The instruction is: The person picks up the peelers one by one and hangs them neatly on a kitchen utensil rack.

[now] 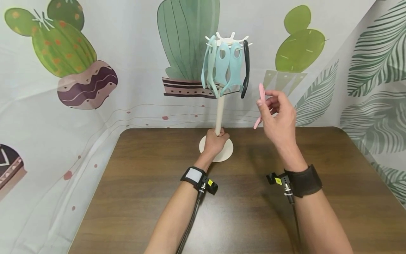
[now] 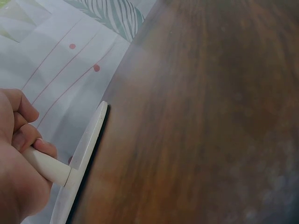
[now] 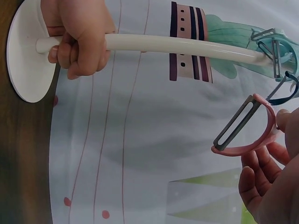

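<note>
A cream-white stand [image 1: 220, 114] with a hooked top and round base [image 1: 226, 153] stands near the table's back edge. My left hand [image 1: 214, 143] grips its pole low down, just above the base, with fingers curled round it. Several light blue and pale green peelers [image 1: 223, 65] hang from the hooks, and a black peeler [image 1: 246, 72] hangs at the right side. To the right of the rack, my right hand [image 1: 280, 118] pinches a pink peeler [image 3: 243, 150] by its curved handle, between thumb and fingers. Its metal blade [image 3: 236, 123] shows in the right wrist view, pointing away from the palm.
The brown wooden table [image 1: 152, 197] runs under both forearms. Close behind it hangs a white cloth [image 1: 139, 63] printed with cacti and leaves. Each wrist wears a black strap [image 1: 304, 181] with a small camera and a cable trailing toward the body.
</note>
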`<state>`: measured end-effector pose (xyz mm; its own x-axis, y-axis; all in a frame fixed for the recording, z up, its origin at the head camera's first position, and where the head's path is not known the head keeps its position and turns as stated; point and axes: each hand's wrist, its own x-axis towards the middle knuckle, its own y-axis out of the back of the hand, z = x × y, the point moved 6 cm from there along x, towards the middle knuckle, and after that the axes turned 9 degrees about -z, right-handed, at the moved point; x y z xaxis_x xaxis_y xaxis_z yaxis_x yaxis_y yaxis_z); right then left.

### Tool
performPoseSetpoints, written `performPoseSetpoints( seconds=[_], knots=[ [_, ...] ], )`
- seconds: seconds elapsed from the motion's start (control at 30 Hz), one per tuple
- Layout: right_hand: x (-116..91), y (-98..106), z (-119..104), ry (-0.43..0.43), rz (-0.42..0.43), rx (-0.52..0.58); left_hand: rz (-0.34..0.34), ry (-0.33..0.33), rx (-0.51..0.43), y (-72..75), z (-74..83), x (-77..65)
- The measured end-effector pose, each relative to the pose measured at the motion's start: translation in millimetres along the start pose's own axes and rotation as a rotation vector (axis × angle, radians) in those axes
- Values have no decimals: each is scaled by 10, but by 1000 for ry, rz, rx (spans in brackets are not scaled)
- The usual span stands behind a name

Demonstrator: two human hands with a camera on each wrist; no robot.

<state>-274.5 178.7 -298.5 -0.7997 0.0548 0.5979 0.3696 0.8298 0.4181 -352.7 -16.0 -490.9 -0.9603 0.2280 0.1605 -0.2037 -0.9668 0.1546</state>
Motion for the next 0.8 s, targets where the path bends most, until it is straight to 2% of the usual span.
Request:
performPoseSetpoints(
  seconds=[0.8],
  knots=[
    [192, 62, -102, 13, 8, 35, 5, -9, -15, -1, 1, -7]
  ],
)
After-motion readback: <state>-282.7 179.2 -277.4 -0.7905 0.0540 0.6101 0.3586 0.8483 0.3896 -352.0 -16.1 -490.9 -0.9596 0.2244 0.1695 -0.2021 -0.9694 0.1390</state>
